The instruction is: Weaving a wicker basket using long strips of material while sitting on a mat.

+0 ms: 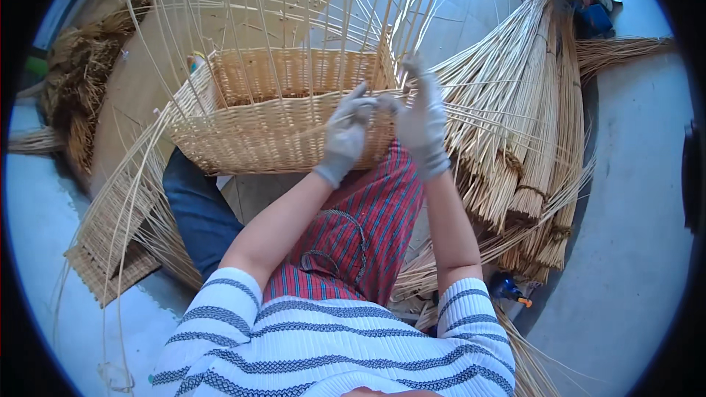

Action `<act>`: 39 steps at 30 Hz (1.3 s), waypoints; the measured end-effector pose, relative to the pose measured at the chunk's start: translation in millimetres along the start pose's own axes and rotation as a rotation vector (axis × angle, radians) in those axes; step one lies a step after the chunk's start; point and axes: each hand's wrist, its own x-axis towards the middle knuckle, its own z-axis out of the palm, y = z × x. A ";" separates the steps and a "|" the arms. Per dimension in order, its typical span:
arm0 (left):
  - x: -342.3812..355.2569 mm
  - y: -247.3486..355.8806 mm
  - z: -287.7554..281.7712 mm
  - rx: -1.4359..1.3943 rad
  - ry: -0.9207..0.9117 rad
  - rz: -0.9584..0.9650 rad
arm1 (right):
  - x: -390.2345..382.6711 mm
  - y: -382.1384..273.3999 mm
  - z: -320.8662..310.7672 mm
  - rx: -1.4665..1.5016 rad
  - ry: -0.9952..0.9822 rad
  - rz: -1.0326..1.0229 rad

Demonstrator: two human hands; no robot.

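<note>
At twelve o'clock, my grey-gloved left hand [347, 132] and grey-gloved right hand [425, 119], grips I cannot tell, work beside a rectangular tan wicker basket [254, 136], likely kept close for reach.

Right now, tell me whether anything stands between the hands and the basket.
Nothing visible does. The left hand is at the right part of the basket's near wall, and the right hand is by its right corner. The cane bundles lie off to the right, not between them.
</note>
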 end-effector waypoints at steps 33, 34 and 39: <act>-0.4 16.0 -25.6 1.252 -0.301 0.213 | -4.0 124.0 -61.9 0.402 0.198 0.703; 7.1 12.9 -16.1 1.306 -0.304 0.172 | 7.6 115.4 -51.2 0.499 0.286 0.583; 20.6 11.5 -23.1 0.897 -0.147 0.112 | 63.3 26.3 -7.7 0.620 0.203 0.399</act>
